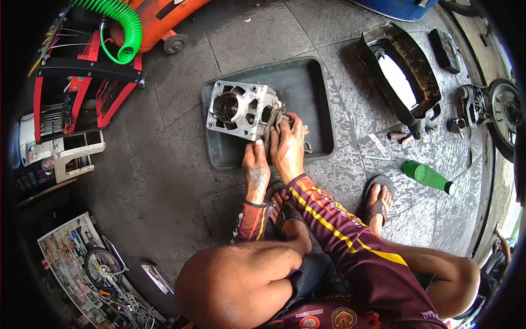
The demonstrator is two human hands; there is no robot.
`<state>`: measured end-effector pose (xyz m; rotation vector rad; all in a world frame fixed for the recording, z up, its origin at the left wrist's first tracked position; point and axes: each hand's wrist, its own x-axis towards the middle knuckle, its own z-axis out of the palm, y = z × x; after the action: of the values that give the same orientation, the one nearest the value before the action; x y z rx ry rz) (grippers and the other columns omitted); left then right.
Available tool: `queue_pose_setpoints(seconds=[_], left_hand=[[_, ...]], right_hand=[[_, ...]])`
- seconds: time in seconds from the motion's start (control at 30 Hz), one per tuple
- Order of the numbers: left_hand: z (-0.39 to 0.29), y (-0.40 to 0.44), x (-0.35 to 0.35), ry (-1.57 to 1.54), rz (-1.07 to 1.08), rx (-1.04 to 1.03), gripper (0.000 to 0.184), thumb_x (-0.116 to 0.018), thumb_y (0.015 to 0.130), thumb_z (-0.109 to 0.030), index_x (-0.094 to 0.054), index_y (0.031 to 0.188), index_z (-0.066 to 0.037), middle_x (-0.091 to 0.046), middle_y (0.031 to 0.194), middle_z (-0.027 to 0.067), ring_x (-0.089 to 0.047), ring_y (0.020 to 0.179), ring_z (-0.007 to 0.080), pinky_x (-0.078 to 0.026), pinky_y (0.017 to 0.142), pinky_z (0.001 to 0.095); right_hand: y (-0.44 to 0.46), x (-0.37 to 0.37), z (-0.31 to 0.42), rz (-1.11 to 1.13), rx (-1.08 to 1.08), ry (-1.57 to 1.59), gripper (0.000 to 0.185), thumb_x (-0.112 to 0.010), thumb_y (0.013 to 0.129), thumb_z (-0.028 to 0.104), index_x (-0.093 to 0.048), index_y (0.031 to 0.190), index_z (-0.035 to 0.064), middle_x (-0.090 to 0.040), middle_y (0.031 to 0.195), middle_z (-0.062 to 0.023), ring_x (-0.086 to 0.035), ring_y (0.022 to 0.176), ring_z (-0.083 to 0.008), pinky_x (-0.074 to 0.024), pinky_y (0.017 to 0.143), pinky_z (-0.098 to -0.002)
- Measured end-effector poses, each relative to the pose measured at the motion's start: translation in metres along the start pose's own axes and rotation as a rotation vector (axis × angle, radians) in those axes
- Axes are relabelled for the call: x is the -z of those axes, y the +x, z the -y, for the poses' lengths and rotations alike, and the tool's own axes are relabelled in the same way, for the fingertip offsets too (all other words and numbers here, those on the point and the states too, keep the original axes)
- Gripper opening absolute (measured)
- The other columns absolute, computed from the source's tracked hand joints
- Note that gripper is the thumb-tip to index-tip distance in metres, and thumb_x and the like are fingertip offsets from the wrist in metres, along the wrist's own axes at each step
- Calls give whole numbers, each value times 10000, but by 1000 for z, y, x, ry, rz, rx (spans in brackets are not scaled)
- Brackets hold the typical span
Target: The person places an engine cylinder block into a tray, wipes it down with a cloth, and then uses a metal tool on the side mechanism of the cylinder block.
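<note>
A silver metal engine cylinder block (246, 116) is held tilted over a black plastic tray (327, 109), its flat face with the large round bore turned up. My left hand (256, 171) grips the lower edge of the block, thumb on top; its other fingers are hidden underneath. A crumpled grey-brown rag (272, 125) is bunched against the block's right side. Over that rag my right hand (289, 143) is closed, fingers pressing it to the metal. Whether the block rests on the tray floor I cannot tell.
Right of the tray lie a dirty black curved housing (419, 71), a green bottle (427, 175) and small metal parts. At the left stand a red-and-black tool rack (82, 104) and a coiled green hose (131, 33). An orange tank (159, 22) is at the back.
</note>
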<state>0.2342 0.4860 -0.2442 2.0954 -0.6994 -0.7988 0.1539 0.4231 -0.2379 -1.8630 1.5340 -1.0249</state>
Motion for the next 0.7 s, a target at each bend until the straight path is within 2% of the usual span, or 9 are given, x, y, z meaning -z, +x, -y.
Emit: queue_pose_setpoints(seconds=[0.03,0.13,0.23,0.3,0.37,0.5,0.53,0.63,0.7], left_hand=[[0,-1,0,11,-35,-103,462,-463,1039,-406,-560,929,33,-566,719,191,-530,653,298,-424,634,427],[-1,-4,-1,-94,-15,14,460,-457,1041,-412,-569,934,21,-595,735,158,-573,652,273,-444,632,409],[9,0,-6,-106,0,17,464,-443,1044,-427,-586,952,4,-628,754,120,-600,595,234,-464,608,385],[20,2,-9,-30,-109,-136,472,-431,1044,-440,-592,972,-2,-620,688,107,-591,542,217,-454,577,378],[8,-2,-4,-88,-33,-22,481,-424,1044,-448,-588,983,0,-611,642,104,-610,568,236,-456,585,395],[2,0,-3,-15,-13,-25,485,-428,1042,-454,-572,967,3,-590,640,130,-596,557,258,-449,575,407],[2,0,-3,-12,-6,-13,484,-428,1042,-452,-572,968,4,-584,627,128,-595,556,262,-448,574,408],[0,-2,-2,-13,-4,-3,482,-429,1043,-450,-575,980,5,-582,624,130,-599,565,267,-449,576,410],[-1,-3,-3,-19,-13,-9,481,-430,1043,-448,-579,1003,7,-591,644,138,-609,586,269,-454,582,411]], right_hand=[[-1,5,-2,3,-2,3,271,-642,874,101,-626,1114,-23,-586,1154,-208,-565,1053,-411,-465,903,-454],[0,38,-14,395,-1,27,216,-663,819,86,-685,1014,-4,-623,1106,-180,-602,1019,-387,-496,882,-455],[-1,43,-18,271,-14,166,180,-678,802,67,-695,961,-15,-636,1051,-185,-632,954,-380,-515,836,-438],[15,28,-22,11,-48,213,192,-680,817,56,-656,999,-1,-631,979,-196,-641,864,-411,-521,764,-443],[32,13,-15,-62,-220,314,204,-683,819,52,-642,1016,18,-630,958,-198,-640,878,-405,-516,760,-451],[8,-1,-3,11,-187,197,202,-681,842,71,-658,1042,49,-619,1028,-154,-625,956,-360,-504,828,-420],[3,3,-6,67,-150,162,341,-692,852,137,-644,1185,78,-594,1105,-167,-602,1026,-370,-502,865,-436],[-11,25,-5,174,45,-90,480,-690,864,202,-583,1324,117,-568,1159,-193,-576,1077,-389,-502,890,-458],[-9,29,-9,276,27,-118,585,-688,860,238,-514,1408,132,-548,1187,-212,-561,1093,-400,-507,886,-480]])
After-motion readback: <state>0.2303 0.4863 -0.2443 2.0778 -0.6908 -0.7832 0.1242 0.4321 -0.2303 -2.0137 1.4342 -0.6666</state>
